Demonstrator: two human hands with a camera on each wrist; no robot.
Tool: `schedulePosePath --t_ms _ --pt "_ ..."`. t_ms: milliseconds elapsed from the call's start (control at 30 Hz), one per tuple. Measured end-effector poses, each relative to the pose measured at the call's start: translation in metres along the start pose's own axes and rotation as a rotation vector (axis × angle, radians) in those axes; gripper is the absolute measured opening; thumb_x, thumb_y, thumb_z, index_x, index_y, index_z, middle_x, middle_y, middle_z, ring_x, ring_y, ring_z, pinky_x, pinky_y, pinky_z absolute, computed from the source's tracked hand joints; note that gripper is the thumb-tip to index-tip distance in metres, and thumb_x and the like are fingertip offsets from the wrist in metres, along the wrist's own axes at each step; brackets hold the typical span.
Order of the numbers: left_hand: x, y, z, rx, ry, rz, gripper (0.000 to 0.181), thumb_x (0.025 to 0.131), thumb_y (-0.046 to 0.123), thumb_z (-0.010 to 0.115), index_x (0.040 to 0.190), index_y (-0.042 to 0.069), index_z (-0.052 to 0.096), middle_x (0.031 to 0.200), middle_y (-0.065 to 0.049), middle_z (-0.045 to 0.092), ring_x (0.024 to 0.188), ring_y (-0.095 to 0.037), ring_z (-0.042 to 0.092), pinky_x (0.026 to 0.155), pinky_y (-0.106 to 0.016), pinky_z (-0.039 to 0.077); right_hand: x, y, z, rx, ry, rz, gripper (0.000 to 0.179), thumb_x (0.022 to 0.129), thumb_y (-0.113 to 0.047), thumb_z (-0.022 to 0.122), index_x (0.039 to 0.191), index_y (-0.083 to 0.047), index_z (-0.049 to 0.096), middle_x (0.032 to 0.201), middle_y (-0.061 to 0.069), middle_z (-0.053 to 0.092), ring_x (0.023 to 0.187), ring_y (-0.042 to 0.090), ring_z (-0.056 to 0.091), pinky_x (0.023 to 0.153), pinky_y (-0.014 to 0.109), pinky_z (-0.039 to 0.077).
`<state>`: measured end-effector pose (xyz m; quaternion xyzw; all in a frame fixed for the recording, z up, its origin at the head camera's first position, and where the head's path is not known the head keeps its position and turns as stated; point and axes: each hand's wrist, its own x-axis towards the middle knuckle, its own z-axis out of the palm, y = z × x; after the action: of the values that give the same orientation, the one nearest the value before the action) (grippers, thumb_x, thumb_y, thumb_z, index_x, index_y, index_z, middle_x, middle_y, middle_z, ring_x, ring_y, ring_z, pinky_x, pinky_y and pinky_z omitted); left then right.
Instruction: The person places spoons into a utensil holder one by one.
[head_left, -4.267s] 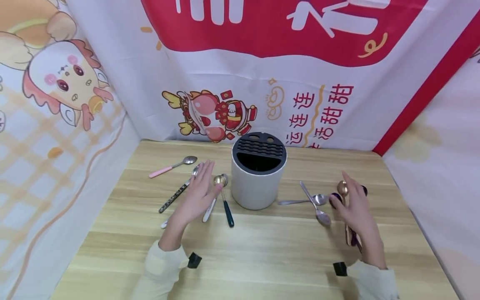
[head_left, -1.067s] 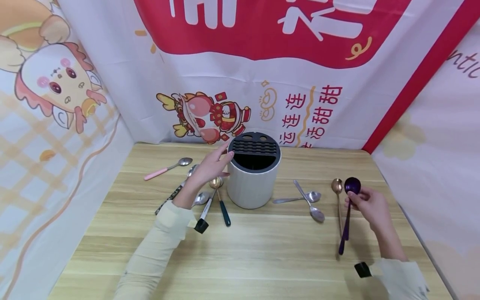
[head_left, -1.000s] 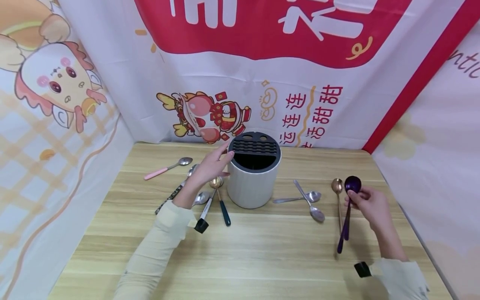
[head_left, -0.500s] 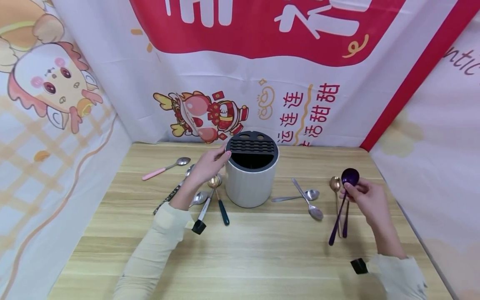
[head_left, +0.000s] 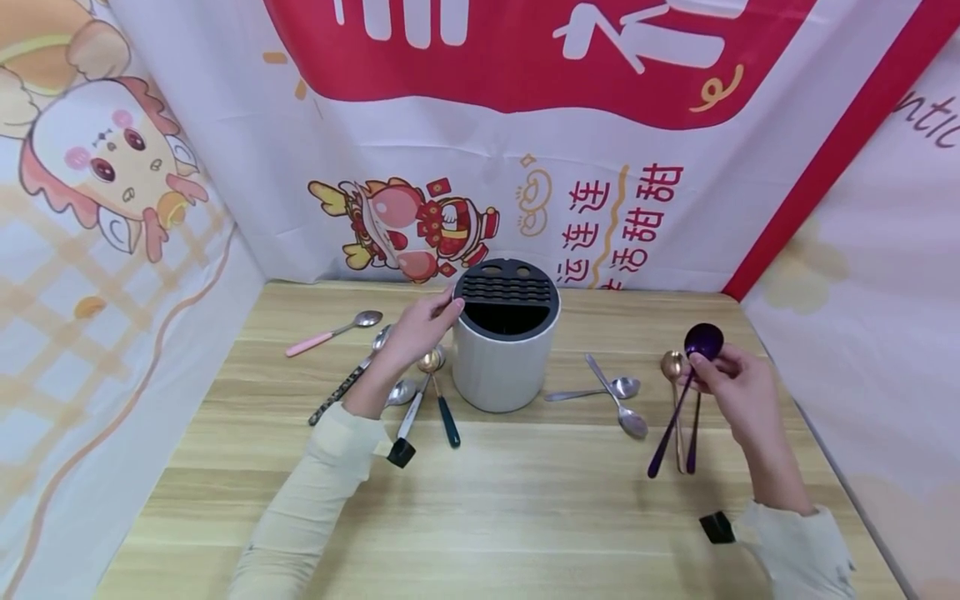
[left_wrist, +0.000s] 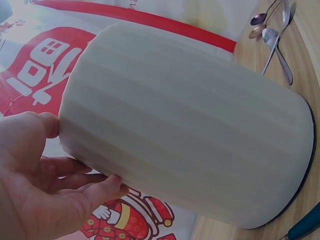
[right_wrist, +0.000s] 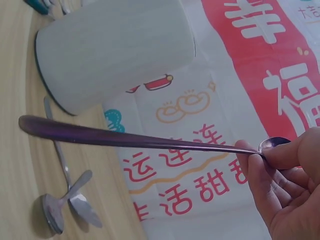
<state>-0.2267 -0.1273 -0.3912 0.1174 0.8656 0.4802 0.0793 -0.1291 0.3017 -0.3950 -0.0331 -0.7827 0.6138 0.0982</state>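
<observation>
A pale cylindrical utensil holder point(head_left: 498, 367) with a dark slotted lid point(head_left: 506, 287) stands upright at the table's back middle. My left hand point(head_left: 415, 329) holds its left side near the rim; in the left wrist view, the thumb touches the top edge and curled fingers lie against the wall. At the right, my right hand point(head_left: 742, 392) pinches a purple spoon point(right_wrist: 115, 137) just below its bowl, raised and tilted, handle slanting down toward me. Beneath that hand, another purple spoon's handle point(head_left: 693, 437) shows; its bowl is hidden. A rose-gold spoon point(head_left: 672, 365) lies beside it.
Two silver spoons point(head_left: 630, 423) lie crossed right of the holder. On its left are a pink-handled spoon point(head_left: 311, 342), a dark patterned-handled spoon point(head_left: 337, 400), a green-handled spoon point(head_left: 448, 421) and others. Printed cloth point(head_left: 645, 150) hangs around the table.
My right hand has taken hold of a purple spoon and raised it, its handle swinging leftward over the rose-gold spoon. My left hand has come from above the left spoons to the holder's rim.
</observation>
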Motion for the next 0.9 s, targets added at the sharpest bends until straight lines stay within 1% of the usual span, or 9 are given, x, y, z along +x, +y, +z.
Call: schedulePosePath --t_ms 100,167,267,333,467,633,833,900 --pt "0.002 0.001 0.001 0.002 0.017 0.013 0.061 0.104 0.051 0.042 0.154 0.018 0.035 0.156 -0.008 0.043 0.137 -0.029 0.051 0.111 -0.048 0.047 0.001 -0.005 0.0 0.116 -0.007 -0.01 0.015 0.094 0.0 0.063 0.094 -0.014 0.068 0.076 -0.008 0.075 0.064 0.004 0.072 0.064 0.017 0.059" --pt "0.002 0.001 0.001 0.001 0.024 0.019 0.059 0.104 0.05 0.042 0.154 0.018 0.037 0.155 -0.009 0.045 0.135 -0.028 0.052 0.111 -0.048 0.047 0.001 -0.007 0.001 0.144 0.0 -0.014 0.02 0.094 0.001 0.064 0.091 -0.017 0.07 0.075 -0.007 0.075 0.064 0.004 0.072 0.063 0.017 0.059" --pt "0.002 0.001 0.002 -0.003 0.023 0.016 0.059 0.104 0.049 0.043 0.154 0.017 0.037 0.155 -0.009 0.044 0.135 -0.028 0.052 0.111 -0.047 0.046 0.001 -0.011 0.004 0.163 0.012 -0.008 0.022 0.093 0.002 0.065 0.089 -0.019 0.071 0.074 -0.007 0.075 0.064 0.003 0.072 0.062 0.016 0.059" --pt "0.001 0.0 0.002 -0.008 0.023 0.005 0.06 0.104 0.05 0.043 0.154 0.016 0.037 0.156 -0.009 0.044 0.136 -0.028 0.051 0.111 -0.047 0.046 0.001 -0.013 0.006 0.155 0.024 0.001 0.022 0.092 0.001 0.066 0.088 -0.02 0.071 0.073 -0.009 0.074 0.063 0.003 0.071 0.061 0.016 0.058" --pt "0.0 -0.002 0.002 -0.011 0.031 -0.004 0.061 0.104 0.05 0.044 0.153 0.014 0.037 0.155 -0.01 0.045 0.137 -0.028 0.051 0.111 -0.047 0.046 0.001 -0.018 0.009 0.155 0.043 0.002 0.019 0.092 -0.002 0.067 0.088 -0.02 0.071 0.073 -0.008 0.075 0.062 0.002 0.071 0.059 0.014 0.058" --pt "-0.002 -0.001 0.003 -0.021 0.043 0.0 0.061 0.104 0.05 0.044 0.153 0.015 0.038 0.155 -0.009 0.046 0.136 -0.028 0.052 0.11 -0.047 0.047 0.002 -0.026 0.015 0.227 0.049 -0.019 0.016 0.092 -0.002 0.068 0.089 -0.017 0.073 0.072 -0.005 0.076 0.064 0.004 0.073 0.06 0.016 0.058" --pt "-0.002 -0.002 0.004 -0.018 0.051 -0.018 0.062 0.102 0.054 0.044 0.153 0.019 0.038 0.153 -0.009 0.048 0.134 -0.028 0.054 0.108 -0.048 0.049 0.005 -0.034 0.02 0.229 0.037 0.02 0.004 0.091 -0.01 0.071 0.094 -0.013 0.072 0.075 -0.004 0.076 0.066 0.007 0.074 0.062 0.019 0.059" --pt "-0.002 -0.002 0.004 -0.014 0.051 -0.027 0.063 0.102 0.055 0.044 0.154 0.02 0.037 0.153 -0.009 0.048 0.134 -0.028 0.054 0.108 -0.048 0.049 0.006 -0.037 0.022 0.248 0.03 0.03 0.005 0.091 -0.012 0.072 0.095 -0.01 0.071 0.075 -0.003 0.077 0.067 0.008 0.075 0.062 0.02 0.06"
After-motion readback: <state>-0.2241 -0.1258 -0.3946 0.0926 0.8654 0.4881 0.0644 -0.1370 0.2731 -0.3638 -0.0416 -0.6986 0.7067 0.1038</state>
